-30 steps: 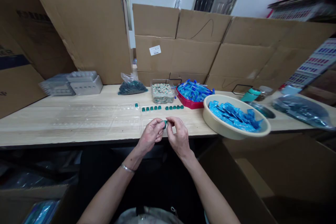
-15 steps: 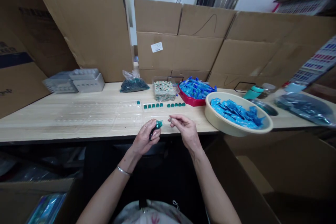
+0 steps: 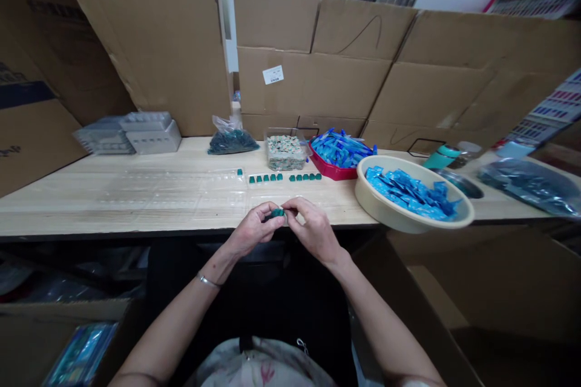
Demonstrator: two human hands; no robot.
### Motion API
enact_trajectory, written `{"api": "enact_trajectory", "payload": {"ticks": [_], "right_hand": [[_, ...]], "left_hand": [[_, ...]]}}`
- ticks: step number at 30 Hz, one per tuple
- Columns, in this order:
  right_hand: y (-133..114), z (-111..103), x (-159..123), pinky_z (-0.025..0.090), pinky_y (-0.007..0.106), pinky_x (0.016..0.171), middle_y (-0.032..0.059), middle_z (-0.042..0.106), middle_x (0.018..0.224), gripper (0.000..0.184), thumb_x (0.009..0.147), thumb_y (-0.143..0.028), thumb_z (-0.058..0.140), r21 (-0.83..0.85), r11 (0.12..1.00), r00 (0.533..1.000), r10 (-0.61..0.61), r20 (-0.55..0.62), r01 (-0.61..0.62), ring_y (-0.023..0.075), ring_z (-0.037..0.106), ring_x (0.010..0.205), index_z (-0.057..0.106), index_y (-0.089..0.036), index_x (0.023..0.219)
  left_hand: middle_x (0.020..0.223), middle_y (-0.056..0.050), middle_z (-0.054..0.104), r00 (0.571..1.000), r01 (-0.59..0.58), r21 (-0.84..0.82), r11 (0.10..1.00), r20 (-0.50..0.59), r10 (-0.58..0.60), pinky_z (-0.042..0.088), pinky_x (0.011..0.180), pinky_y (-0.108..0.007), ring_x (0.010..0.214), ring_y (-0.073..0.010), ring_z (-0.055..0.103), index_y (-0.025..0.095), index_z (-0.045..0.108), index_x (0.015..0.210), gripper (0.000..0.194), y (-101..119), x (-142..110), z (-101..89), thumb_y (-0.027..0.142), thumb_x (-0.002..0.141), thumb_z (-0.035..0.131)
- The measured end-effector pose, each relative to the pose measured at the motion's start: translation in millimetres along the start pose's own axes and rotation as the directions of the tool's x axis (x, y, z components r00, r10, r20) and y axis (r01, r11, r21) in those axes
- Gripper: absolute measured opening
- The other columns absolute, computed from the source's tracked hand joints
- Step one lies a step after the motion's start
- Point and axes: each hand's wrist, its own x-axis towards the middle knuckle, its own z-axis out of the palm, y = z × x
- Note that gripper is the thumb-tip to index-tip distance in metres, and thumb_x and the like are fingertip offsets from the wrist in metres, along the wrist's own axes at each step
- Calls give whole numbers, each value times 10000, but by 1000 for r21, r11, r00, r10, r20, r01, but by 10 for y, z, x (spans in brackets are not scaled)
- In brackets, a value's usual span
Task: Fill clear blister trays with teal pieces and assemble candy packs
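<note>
My left hand [image 3: 251, 231] is closed around a small dark green piece [image 3: 277, 213], which shows between thumb and forefinger. Against the end of that piece, my right hand [image 3: 314, 231] presses its pinched thumb and forefinger. Whatever tiny thing the right fingertips hold is hidden. Both hands are over the table's front edge. Just beyond them, several green pieces [image 3: 266, 178] stand in a row in clear plastic trays [image 3: 221, 193]. Behind the row is a clear box of small patterned bits [image 3: 285, 157].
A cream basin of blue packets [image 3: 370, 199] stands right of my hands, with a red tray of blue sticks [image 3: 333, 170] behind it. A bag of dark green pieces [image 3: 232, 142] and stacked plastic trays [image 3: 152, 135] are at the back left. Cardboard [image 3: 318, 84] walls the table.
My right hand has moved left, and its fingertips now meet the green piece in my left hand. The left hand has turned slightly. The view has shifted a little.
</note>
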Motion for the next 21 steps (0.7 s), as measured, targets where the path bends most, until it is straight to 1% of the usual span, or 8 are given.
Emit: {"api": "enact_trajectory", "payload": {"ticks": [2,4,7,8,10,13,17,21], "right_hand": [[97,39,0,468,356,810,73,630,867,222,834,-148,437,-148,986,996,-79,-29,74,201,583,853,627,-199,935],[253,35,10,458,376,830,87,628,896,225,835,-153,427,-196,980,990,-62,-128,36,214,579,881,616,-187,954],[452,-50,34,479,379,796,76,636,872,169,831,-238,495,-14,987,950,148,-276,-158,204,600,815,613,-182,937],[474,-85,43,492,369,768,66,641,844,166,821,-272,527,102,970,935,239,-262,-219,194,609,773,615,-180,928],[438,-144,54,507,344,730,49,649,811,197,793,-323,585,315,900,923,358,-143,-300,173,621,718,624,-175,918],[273,-181,44,507,321,735,38,654,832,219,763,-355,631,476,818,930,368,2,-324,152,621,712,643,-179,892],[111,-162,-22,520,308,715,32,639,848,209,754,-354,646,526,791,934,358,14,-311,133,608,681,648,-188,882],[59,-107,-97,540,320,736,59,602,1027,164,771,-337,628,478,845,953,300,-51,-240,150,615,765,656,-208,869]], "left_hand": [[568,80,342,999,-8,5,1000,-47,8,162,369,-154,392,-6,237,169,498,803,247,-10,-27,32,346,726,652],[562,79,344,998,-1,-1,1000,-66,1,171,374,-153,396,-7,239,170,489,781,248,3,-73,57,341,718,658],[594,58,397,996,30,86,996,-81,-23,206,382,-149,424,-16,281,165,490,754,254,70,-135,50,334,702,673],[608,50,412,996,35,140,990,-83,-24,223,387,-148,437,-21,300,162,500,754,253,98,-144,37,333,697,678],[627,37,438,998,27,230,973,-61,-14,263,404,-147,471,-35,343,158,527,768,245,147,-144,3,329,689,685],[653,24,460,1000,0,260,966,-17,4,285,415,-150,494,-45,374,158,559,817,230,172,-107,-40,326,706,670],[632,44,413,1000,-1,150,989,-25,5,217,372,-160,419,-19,302,156,559,865,241,116,-36,-58,338,733,645],[612,56,401,1000,6,-25,1000,-20,-6,176,363,-160,396,-6,245,156,566,958,298,54,13,-32,324,728,656]]}}
